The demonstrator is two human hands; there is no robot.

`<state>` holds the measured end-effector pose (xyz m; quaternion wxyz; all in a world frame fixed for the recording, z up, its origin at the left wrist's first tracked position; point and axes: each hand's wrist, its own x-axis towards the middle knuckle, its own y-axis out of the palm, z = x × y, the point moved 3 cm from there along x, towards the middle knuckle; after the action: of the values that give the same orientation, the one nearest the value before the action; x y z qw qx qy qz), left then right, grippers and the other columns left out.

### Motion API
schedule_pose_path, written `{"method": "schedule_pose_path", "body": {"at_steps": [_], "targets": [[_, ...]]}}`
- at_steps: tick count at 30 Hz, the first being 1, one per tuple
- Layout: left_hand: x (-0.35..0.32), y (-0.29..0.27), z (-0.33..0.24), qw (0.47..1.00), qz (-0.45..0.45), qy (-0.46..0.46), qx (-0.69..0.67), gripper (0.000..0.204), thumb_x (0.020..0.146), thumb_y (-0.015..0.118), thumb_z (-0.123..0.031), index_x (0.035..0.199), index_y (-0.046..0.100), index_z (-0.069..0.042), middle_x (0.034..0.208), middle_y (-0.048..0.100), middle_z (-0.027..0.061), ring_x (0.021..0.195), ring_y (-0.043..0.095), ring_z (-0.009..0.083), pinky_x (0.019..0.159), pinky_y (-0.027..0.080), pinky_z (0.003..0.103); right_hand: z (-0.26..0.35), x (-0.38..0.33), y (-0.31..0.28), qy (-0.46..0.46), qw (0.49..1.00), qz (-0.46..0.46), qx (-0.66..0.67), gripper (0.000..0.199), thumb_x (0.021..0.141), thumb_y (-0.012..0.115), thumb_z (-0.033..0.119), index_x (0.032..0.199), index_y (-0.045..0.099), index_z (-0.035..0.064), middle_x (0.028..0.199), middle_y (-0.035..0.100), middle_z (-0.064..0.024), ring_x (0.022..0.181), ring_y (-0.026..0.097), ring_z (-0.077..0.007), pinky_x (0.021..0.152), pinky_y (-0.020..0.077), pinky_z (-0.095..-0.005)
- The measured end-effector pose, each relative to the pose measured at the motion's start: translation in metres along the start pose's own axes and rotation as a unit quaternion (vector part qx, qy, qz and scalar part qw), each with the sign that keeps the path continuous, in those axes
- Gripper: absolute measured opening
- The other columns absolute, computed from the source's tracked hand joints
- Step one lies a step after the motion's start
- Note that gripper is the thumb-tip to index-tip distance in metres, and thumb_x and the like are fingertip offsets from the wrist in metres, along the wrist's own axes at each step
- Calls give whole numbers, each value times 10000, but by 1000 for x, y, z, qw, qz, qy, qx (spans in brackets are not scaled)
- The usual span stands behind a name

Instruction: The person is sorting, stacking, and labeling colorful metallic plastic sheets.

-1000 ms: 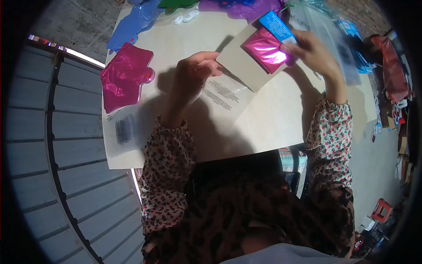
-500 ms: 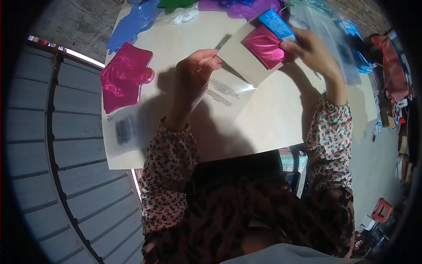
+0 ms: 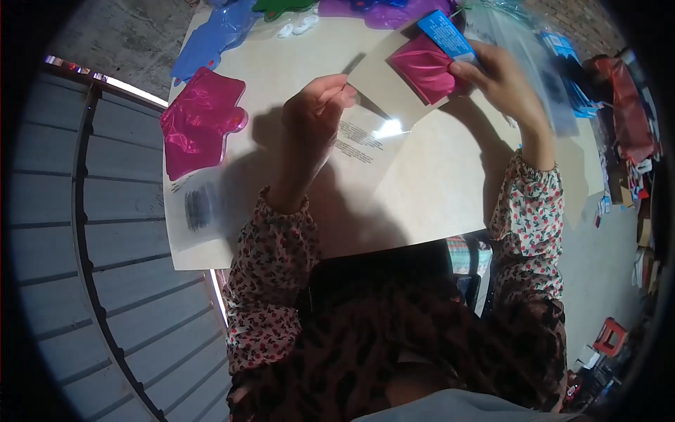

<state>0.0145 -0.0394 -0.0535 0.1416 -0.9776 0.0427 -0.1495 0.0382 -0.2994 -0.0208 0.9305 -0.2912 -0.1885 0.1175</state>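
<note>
the right hand [image 3: 510,84] is clamped, thumb on top, on a blue label [image 3: 447,36], pink foil [image 3: 425,70] and a card [image 3: 380,67], all stacked above the table [image 3: 436,190]. the left hand [image 3: 313,112] pinches a clear bag [image 3: 373,158] near the card's left corner; whether the card's lower edge is inside cannot be told. the step looks like fitting card to bag; the next move seems to call for a spread mouth and a square edge. a pink balloon [image 3: 204,123] lies to the left.
</note>
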Motion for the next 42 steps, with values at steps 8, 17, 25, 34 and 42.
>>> {"method": "schedule_pose_path", "body": {"at_steps": [8,17,25,34,42], "targets": [[3,-7,-2,997,6,43,66,251,852,492,-57,1072,559,44,922,671,148,825,660,180,752,500,253,-7,2,-2,-8,1000,-12,-21,255,866,593,231,928,569,-15,655,524,-27,591,501,-82,541,463,-249],[4,-7,-3,991,15,62,117,261,863,513,-79,1100,548,24,928,672,140,838,654,178,773,491,256,-1,-1,-3,0,1000,0,-5,262,862,597,227,933,568,-24,652,528,-36,601,509,-96,550,444,-270],[5,-7,5,998,56,-10,-11,336,860,545,-110,1158,515,42,899,673,130,873,635,168,790,476,245,5,-2,-3,-6,1000,16,-5,248,868,582,210,947,567,-24,679,546,-30,629,550,-92,569,512,-256],[5,-9,5,993,97,-55,-33,333,832,539,-99,1130,532,49,892,674,142,846,627,137,777,475,231,-3,0,0,9,998,62,33,261,864,589,231,958,566,-11,674,543,-20,619,571,-90,567,521,-249],[5,-9,9,993,105,-45,-44,344,854,544,-87,1171,507,41,917,662,143,859,625,146,801,478,236,-2,-1,1,7,996,72,54,256,863,589,238,946,564,-3,680,544,-13,629,581,-90,568,520,-245]]}}
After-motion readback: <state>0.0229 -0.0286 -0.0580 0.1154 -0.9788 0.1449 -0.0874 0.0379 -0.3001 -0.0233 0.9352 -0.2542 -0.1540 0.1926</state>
